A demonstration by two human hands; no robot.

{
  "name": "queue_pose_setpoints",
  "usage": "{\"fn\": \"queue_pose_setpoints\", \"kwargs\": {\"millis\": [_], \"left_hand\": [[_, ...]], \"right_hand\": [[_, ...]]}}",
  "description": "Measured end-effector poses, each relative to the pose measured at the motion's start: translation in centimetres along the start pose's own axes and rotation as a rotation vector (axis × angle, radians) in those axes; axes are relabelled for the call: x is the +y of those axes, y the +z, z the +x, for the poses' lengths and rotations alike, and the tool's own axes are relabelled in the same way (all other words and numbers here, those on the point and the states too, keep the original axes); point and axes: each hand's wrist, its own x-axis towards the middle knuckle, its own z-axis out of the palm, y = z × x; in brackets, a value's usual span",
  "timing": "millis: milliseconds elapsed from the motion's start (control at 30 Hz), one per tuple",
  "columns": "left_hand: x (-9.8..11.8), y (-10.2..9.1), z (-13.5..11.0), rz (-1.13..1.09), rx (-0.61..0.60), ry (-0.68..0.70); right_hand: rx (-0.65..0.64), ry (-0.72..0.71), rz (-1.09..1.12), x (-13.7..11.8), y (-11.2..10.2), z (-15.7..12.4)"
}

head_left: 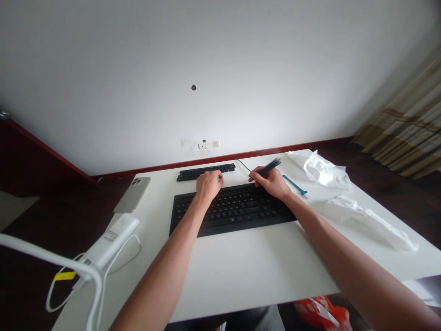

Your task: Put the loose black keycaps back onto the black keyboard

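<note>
A black keyboard point(241, 219) lies flat on the white table, both my hands above its far edge. My left hand point(208, 186) is closed in a pinch near the top row; something small may be between its fingertips, but I cannot make it out. With its fingers wrapped, my right hand point(272, 181) grips a dark slim tool point(271, 166), whose upper end sticks out to the right; its kind is unclear. Behind the keyboard sits a second black strip of keys point(191, 174), partly hidden by my left hand. To the right of my right hand rests a blue brush point(295, 185).
Crumpled white plastic wrappings point(324, 170) lie on the table's right side. At the left edge are a phone point(132, 195) and a white power strip point(112, 241) with looping cables. An orange-red bag point(322, 312) shows below the front edge. A wall with sockets point(208, 145) stands behind.
</note>
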Motion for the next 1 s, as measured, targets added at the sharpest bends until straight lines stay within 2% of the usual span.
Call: {"fn": "queue_pose_setpoints", "kwargs": {"millis": [700, 1000], "left_hand": [[-0.45, 0.22, 0.34, -0.007, 0.027, -0.035], [-0.74, 0.45, 0.62, -0.092, 0.016, -0.076]], "right_hand": [[-0.01, 0.006, 0.01, 0.06, -0.02, 0.02], [-0.011, 0.006, 0.004, 0.13, -0.08, 0.07]]}}
